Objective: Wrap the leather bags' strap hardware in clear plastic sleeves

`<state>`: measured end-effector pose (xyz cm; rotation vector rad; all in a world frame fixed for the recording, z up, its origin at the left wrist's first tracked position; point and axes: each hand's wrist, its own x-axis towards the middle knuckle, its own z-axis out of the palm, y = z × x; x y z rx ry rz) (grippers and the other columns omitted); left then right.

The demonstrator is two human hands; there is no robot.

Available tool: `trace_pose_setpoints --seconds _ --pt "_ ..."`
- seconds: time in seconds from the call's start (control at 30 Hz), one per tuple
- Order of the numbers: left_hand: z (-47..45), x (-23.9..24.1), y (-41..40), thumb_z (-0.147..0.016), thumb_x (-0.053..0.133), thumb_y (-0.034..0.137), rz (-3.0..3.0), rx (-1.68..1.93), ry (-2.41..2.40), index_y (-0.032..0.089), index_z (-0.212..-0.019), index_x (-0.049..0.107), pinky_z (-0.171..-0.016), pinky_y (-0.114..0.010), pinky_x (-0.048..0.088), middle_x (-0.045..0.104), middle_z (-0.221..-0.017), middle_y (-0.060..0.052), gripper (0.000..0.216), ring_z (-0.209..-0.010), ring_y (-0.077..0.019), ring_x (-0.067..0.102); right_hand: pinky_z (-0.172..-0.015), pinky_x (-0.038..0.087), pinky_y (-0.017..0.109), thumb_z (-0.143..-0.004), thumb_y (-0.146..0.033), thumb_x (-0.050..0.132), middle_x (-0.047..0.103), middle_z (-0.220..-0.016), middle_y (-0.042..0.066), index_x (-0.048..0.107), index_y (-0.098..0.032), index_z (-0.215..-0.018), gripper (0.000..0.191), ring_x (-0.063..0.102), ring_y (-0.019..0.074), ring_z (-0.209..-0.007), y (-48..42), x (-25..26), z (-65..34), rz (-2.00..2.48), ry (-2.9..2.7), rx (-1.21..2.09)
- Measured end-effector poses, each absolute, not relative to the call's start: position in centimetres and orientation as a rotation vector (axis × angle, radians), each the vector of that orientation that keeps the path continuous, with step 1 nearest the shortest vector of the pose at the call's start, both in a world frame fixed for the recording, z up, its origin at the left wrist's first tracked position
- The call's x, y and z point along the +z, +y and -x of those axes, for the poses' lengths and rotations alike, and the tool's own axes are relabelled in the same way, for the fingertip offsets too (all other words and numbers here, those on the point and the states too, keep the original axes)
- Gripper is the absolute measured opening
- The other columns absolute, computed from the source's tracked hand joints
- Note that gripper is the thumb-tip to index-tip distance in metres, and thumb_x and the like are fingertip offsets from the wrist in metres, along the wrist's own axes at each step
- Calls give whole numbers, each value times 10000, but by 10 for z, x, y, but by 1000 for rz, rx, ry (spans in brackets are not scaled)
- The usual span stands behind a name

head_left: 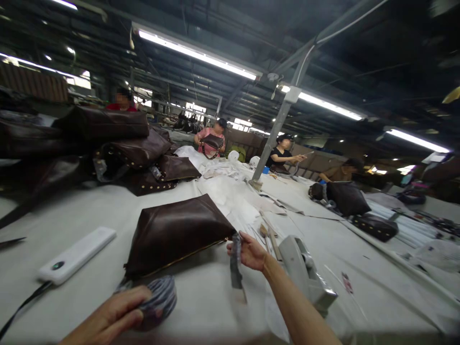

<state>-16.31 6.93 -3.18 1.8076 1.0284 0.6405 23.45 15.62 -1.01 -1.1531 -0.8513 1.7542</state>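
Observation:
My left hand [117, 314] rests at the bottom edge, fingers curled over a roll of grey striped tape or strap [160, 299]. My right hand [251, 251] is raised just right of a flat dark brown leather bag [176, 232] and pinches a short grey strip [236, 261] that hangs down from its fingers. The bag lies on the white table [215, 297], its zip edge facing me.
A white power bank [77, 254] with a black cable lies at left. A grey tape dispenser [305, 273] stands right of my right arm. Brown bags [136, 153] are heaped at the back left; more bags [347, 197] lie at right. Three people work at the far end.

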Motion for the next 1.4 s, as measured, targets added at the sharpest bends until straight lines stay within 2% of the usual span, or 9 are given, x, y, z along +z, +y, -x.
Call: trace_pose_setpoints --seconds 0.1,0.13,0.23,0.33,0.43,0.63,0.87,1.13,1.4 --pt "146 -17 68 -858 499 515 -1844 624 1006 236 -963 703 -885 -317 475 679 -1013 -38 361 -975 -253 572 -819 525 352 -763 -331 690 708 -931 88 657 -134 -938 266 672 215 -946 119 -6 -229 1039 -834 1762" --pt "140 -13 67 -875 477 492 -1843 630 992 217 -948 690 -855 -301 478 669 -989 -40 356 -948 -240 572 -833 528 342 -706 -251 746 708 -950 81 658 -131 -949 285 669 209 -962 108 -7 -225 1026 -835 1763" --pt "123 -9 66 -887 449 425 -1804 700 995 180 -898 652 -788 -269 466 630 -912 -35 318 -878 -209 560 -712 568 258 -604 -107 816 708 -861 49 664 -110 -897 330 691 153 -779 86 -17 -213 1056 -824 1755" --pt "111 -7 67 -882 443 363 -1815 765 1040 176 -863 624 -780 -266 434 604 -890 -25 261 -851 -195 546 -496 536 163 -653 -161 813 684 -715 1 657 -115 -813 229 622 75 -519 76 -32 -201 1076 -771 1719" --pt "102 -5 69 -875 438 325 -1887 791 1088 177 -813 599 -758 -269 400 586 -855 -21 228 -816 -189 536 -394 478 111 -658 -197 823 655 -615 -19 642 -110 -776 233 568 49 -410 69 -42 -190 1065 -695 1688" --pt "80 -9 71 -858 428 309 -1949 768 1130 184 -730 548 -687 -258 374 558 -780 -12 216 -758 -180 520 -483 559 155 -626 -164 844 695 -694 2 632 -120 -819 289 660 98 -522 51 -49 -160 1012 -588 1646" --pt "72 -16 69 -816 431 312 -1898 735 1128 199 -645 459 -609 -237 368 507 -694 12 207 -640 -148 515 -475 558 137 -537 -243 902 710 -706 -4 639 -121 -823 406 638 72 -482 34 -52 -128 987 -515 1611" --pt "71 -15 65 -743 446 305 -1834 679 1098 189 -658 505 -553 -228 346 483 -650 15 155 -629 -151 467 -516 585 188 -475 -308 921 679 -704 -47 633 -158 -795 455 624 70 -537 30 -51 -102 915 -498 1418" --pt "72 -10 53 -822 391 345 -1960 683 1181 182 -735 527 -701 -286 384 572 -789 -30 229 -785 -205 540 -542 591 234 -494 -409 900 706 -813 -6 625 -166 -891 540 662 115 -650 24 -53 -90 927 -515 1319"
